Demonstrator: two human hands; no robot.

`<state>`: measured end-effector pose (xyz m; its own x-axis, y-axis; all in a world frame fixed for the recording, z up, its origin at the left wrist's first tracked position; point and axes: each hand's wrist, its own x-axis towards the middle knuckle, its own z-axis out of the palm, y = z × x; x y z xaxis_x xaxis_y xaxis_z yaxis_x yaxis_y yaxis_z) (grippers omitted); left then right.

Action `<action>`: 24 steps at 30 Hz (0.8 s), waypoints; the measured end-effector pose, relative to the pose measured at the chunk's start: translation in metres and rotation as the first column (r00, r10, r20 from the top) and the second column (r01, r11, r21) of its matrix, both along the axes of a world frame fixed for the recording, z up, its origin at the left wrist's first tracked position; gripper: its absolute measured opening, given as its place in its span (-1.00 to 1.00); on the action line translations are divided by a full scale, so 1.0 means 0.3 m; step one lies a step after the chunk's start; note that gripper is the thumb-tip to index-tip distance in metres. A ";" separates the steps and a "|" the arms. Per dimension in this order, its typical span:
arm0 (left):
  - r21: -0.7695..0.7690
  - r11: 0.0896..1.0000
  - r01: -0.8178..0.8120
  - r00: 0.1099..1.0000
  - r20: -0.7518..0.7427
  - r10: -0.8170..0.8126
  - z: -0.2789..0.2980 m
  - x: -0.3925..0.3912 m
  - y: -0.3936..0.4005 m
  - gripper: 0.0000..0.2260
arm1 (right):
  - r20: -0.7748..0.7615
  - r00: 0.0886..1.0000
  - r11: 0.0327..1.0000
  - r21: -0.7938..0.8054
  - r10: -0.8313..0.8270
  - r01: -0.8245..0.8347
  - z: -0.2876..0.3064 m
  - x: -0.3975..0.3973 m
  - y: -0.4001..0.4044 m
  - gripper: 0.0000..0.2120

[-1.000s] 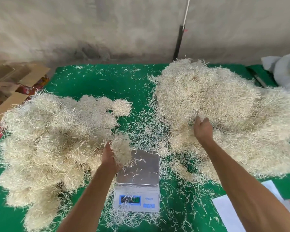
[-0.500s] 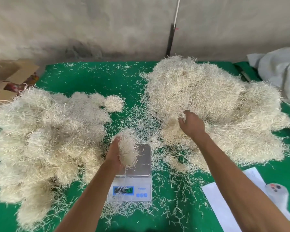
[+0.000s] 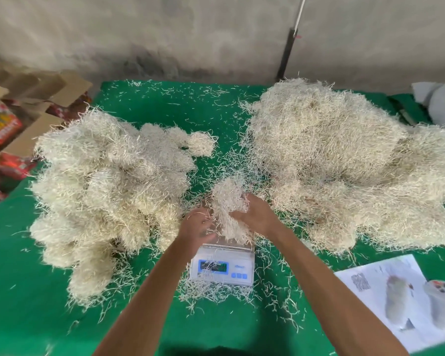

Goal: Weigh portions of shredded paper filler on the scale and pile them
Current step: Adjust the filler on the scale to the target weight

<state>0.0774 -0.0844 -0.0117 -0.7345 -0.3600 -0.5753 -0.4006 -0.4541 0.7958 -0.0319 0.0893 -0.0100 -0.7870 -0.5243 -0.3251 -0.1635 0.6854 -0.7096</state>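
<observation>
Your left hand [image 3: 198, 226] and right hand [image 3: 254, 214] curl their fingers around one clump of shredded paper [image 3: 229, 206], held between them. Directly below your fingers: the scale [image 3: 222, 265]. Big heaps lie off either side of your knuckles.

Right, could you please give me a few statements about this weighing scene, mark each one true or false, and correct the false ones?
1. Both hands are at the clump of filler over the scale. True: the left hand and the right hand flank it.
2. The scale stands between two big heaps. True: the left pile and the right pile lie either side.
3. The table cover is blue. False: the green cloth is green.
4. The printed sheet lies at far left. False: the printed sheet lies at near right.
5. The scale's display is dark. False: it glows blue.
</observation>
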 end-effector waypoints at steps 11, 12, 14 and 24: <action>0.002 0.998 -0.060 0.997 0.046 0.060 -0.088 0.172 -0.070 -0.65 | -0.042 0.976 0.976 -0.050 -0.214 0.211 -0.080 0.057 0.085 -0.28; 0.000 0.999 -0.041 0.999 0.036 0.041 -0.087 0.174 -0.068 -0.63 | -0.037 0.973 0.973 -0.058 -0.226 0.224 -0.084 0.067 0.083 -0.33; 0.000 0.998 -0.056 0.998 0.024 0.056 -0.094 0.173 -0.069 -0.66 | -0.034 0.972 0.970 -0.084 -0.233 0.229 -0.093 0.086 0.079 -0.39; 0.244 0.953 -0.180 0.984 0.054 0.172 -0.119 0.130 -0.095 -0.80 | 0.118 0.938 0.928 -0.148 -0.326 0.341 -0.106 0.152 0.070 -0.58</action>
<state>0.1165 -0.1128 -0.0475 -0.6519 -0.3259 -0.6848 -0.3204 -0.7001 0.6381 0.0138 0.1105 -0.0419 -0.8970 -0.2886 -0.3348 0.1242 0.5625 -0.8174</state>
